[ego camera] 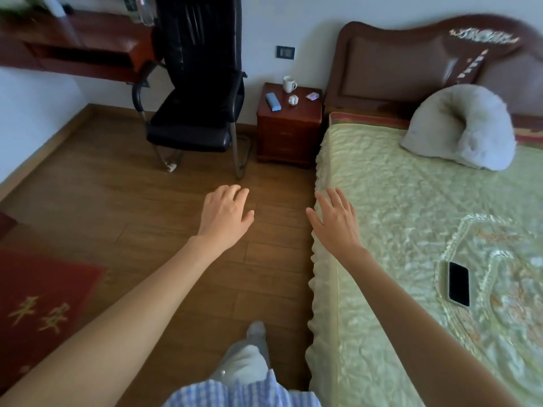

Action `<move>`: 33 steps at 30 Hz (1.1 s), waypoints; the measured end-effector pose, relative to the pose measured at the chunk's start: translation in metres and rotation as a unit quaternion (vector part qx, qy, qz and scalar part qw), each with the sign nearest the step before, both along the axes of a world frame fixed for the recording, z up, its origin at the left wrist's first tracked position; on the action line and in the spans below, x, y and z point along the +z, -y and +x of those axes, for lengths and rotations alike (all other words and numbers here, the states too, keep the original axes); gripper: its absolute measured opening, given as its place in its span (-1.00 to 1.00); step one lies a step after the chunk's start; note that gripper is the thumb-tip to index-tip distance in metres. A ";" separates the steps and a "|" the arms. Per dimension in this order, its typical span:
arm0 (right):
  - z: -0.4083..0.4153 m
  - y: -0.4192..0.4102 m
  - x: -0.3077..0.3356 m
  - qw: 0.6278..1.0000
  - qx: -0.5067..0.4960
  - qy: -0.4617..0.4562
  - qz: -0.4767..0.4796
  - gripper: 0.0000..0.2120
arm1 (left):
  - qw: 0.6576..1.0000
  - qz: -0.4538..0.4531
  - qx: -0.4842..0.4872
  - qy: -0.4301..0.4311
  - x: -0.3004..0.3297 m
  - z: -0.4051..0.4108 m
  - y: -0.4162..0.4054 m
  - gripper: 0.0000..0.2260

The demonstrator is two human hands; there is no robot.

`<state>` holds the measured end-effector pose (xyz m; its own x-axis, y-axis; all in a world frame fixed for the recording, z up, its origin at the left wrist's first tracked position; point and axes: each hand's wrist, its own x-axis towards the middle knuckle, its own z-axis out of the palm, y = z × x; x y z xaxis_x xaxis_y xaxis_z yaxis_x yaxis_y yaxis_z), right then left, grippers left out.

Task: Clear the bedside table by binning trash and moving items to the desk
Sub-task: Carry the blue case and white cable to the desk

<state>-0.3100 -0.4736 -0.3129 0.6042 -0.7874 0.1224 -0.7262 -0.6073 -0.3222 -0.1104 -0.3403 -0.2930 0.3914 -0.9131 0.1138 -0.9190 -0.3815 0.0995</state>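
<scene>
Head view: both hands [282, 218] outstretched, holding nothing.

Your left hand [226, 214] and right hand [333, 220] reach forward at mid-frame, fingers relaxed, holding nothing. Above them, the bedside table [289, 133] carries a mug [289, 84], a blue case [273, 101] and two wrappers [293, 100]. The desk [73, 45] sits upper left.

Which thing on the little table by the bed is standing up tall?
The white mug at the back of the bedside table. The blue case, crumpled wrapper and small pink packet all lie low on the top.
</scene>
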 end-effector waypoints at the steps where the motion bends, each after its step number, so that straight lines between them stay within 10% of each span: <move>1: 0.010 0.014 0.000 1.000 -0.006 -0.001 0.001 -0.51 | 1.000 0.001 -0.004 -0.001 0.000 0.011 0.015 -0.55; 33: 0.232 0.471 -0.022 0.998 0.018 -0.049 0.030 -0.52 | 0.999 0.008 0.018 -0.043 -0.026 0.224 0.472 -0.55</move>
<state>-0.0781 -0.9443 -0.3352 0.6384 -0.7696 0.0144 -0.7348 -0.6149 -0.2863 0.1138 -0.8127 -0.3191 0.4321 -0.8996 0.0630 -0.8926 -0.4168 0.1718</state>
